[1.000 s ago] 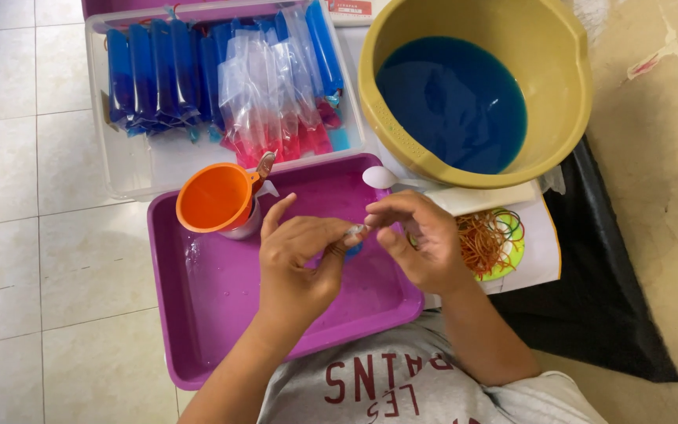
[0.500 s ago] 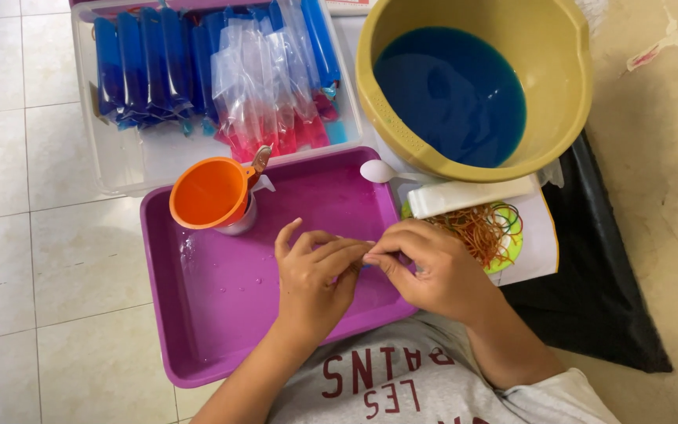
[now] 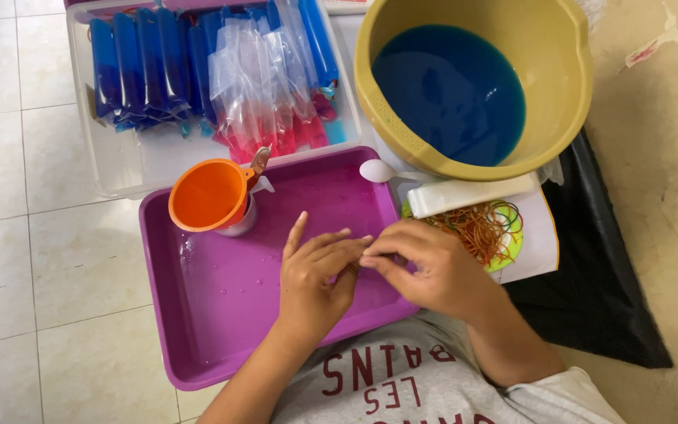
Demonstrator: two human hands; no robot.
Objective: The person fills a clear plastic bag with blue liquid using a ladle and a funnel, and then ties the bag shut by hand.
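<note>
Over the shallow purple plastic tray [image 3: 198, 314], the left hand [image 3: 311, 279] and right hand [image 3: 425, 267] meet fingertip to fingertip, pinching something too small to identify (mostly hidden); nearby pile of thin coloured rubber bands [image 3: 484, 228] is partly covered.

Single head camera, looking straight down, close over purple tray [image 3: 221, 314].

left hand [image 3: 315, 279]: palm down, fingers stretched rightward, tips meeting the other hand | right hand [image 3: 425, 267]: fingers curled, thumb and forefinger pinched at the left fingertips | forearms: both bare, rising from the bottom edge, converging
</note>
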